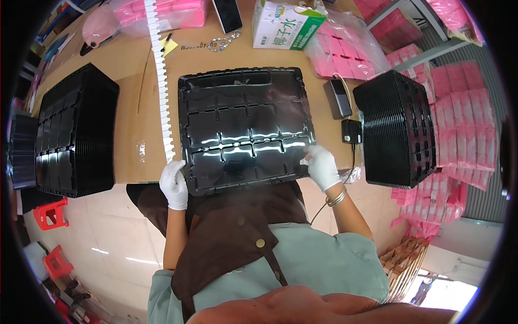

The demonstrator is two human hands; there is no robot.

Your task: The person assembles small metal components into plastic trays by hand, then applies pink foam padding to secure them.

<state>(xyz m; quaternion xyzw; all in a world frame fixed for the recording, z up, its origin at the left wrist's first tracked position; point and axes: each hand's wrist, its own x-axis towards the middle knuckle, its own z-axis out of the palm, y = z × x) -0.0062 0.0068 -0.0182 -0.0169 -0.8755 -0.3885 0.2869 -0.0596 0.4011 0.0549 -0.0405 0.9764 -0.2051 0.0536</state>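
Note:
A black plastic tray (236,125) with moulded rectangular compartments lies in front of me at the table's near edge. My left hand (174,186), in a white glove, is closed at the tray's lower left corner. On the opposite side, my right hand (322,166), also gloved, has its fingers bent together on the tray's right edge near the lower corner. Both fingertips are partly hidden. A long white notched strip (160,75) runs up the table beside the tray, its lower end close to my left hand.
Tall stacks of black trays stand at the left (77,132) and right (396,129). A power bank (338,99) and a black adapter (351,131) with cables lie right of the tray. Behind are a green-white carton (283,26), a phone (227,15) and bagged pink pieces (345,51).

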